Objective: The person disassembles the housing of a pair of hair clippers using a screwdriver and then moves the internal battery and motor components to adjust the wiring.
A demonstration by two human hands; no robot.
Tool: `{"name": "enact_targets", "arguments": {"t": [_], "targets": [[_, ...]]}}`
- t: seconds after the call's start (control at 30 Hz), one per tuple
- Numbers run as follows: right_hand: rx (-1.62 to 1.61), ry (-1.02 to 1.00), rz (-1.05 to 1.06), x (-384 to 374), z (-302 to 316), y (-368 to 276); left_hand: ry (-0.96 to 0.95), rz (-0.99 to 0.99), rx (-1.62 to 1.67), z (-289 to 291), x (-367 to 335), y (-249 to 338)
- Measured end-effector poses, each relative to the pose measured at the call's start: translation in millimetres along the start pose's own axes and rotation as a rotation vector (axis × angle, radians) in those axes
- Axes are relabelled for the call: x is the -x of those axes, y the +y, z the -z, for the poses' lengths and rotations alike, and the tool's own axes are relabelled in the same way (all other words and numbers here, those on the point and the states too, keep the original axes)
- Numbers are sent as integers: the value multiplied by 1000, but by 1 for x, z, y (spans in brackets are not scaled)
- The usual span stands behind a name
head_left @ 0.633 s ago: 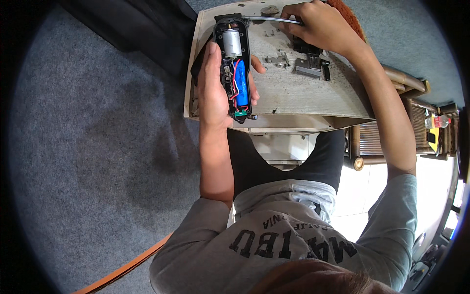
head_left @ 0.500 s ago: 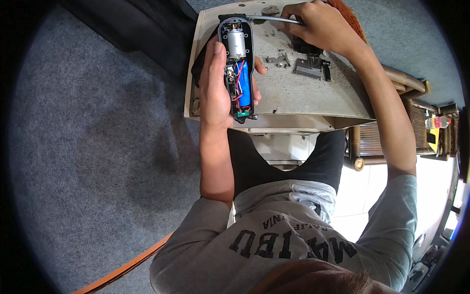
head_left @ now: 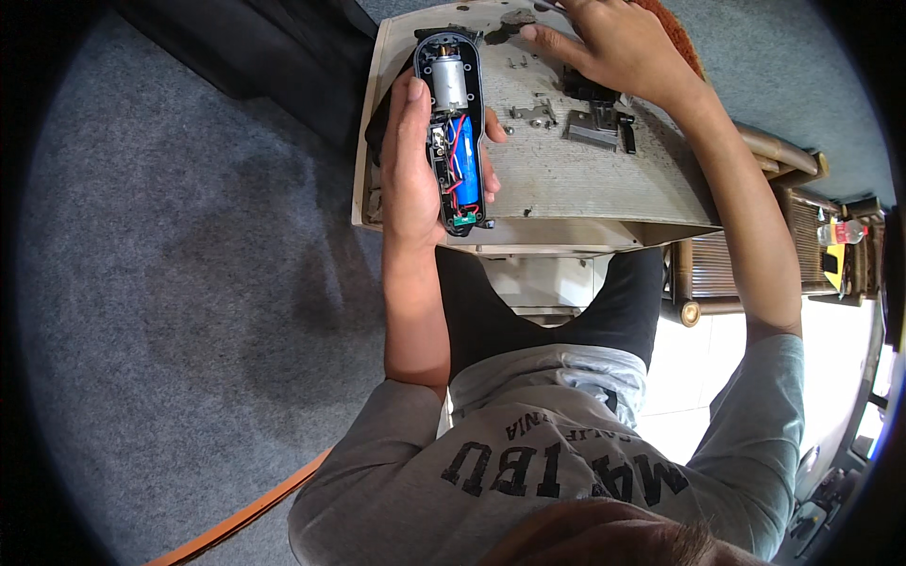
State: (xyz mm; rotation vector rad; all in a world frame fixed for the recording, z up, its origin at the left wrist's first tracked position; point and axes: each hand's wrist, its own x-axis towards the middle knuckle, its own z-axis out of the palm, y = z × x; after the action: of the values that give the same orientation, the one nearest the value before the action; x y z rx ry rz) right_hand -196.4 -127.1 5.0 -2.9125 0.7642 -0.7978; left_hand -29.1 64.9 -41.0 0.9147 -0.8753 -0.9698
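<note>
My left hand point(head_left: 412, 165) is closed around an opened hair clipper point(head_left: 478, 113), held upright with its inside facing up. In its black shell show a silver motor point(head_left: 449, 85), a blue battery cell point(head_left: 467, 160), red and white wires and a small green circuit board point(head_left: 465, 218). My right hand point(head_left: 613, 42) is over the table's far side, gripping a slim metal tool point(head_left: 545, 5) that the picture's upper edge mostly cuts off. Below that hand lie a metal blade block point(head_left: 593, 135) and a black part point(head_left: 585, 87).
Small screws and a metal bracket point(head_left: 536, 115) are scattered on the pale wooden tabletop point(head_left: 566, 189). An orange-brown fuzzy cloth point(head_left: 675, 28) is at the far right edge. Bamboo furniture point(head_left: 736, 274) with a bottle point(head_left: 843, 232) stands to the right. Grey carpet point(head_left: 208, 283) spreads on the left.
My right hand has moved up and away from the clipper, taking the slim tool off its top end. The clipper in my left hand has shifted slightly left.
</note>
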Motion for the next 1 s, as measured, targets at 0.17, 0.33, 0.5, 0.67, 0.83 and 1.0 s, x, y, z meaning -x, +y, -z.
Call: {"name": "enact_targets", "arguments": {"t": [0.17, 0.33, 0.5, 0.67, 0.83, 1.0], "targets": [[-34, 36, -67, -1, -2, 1, -26, -17, -19, 1, -1, 0], [-88, 25, -4, -2, 2, -1, -22, -18, -34, -1, -1, 2], [-149, 16, 19, -3, 9, -8, -27, -19, -42, -2, -1, 4], [-226, -14, 10, -3, 21, -17, 27, -30, -36, -9, 0, 6], [-392, 67, 243, -3, 15, -15, -50, -39, -81, -4, -1, 3], [-409, 93, 325, -3, 13, -15, -43, -46, -132, -11, 0, 6]]}}
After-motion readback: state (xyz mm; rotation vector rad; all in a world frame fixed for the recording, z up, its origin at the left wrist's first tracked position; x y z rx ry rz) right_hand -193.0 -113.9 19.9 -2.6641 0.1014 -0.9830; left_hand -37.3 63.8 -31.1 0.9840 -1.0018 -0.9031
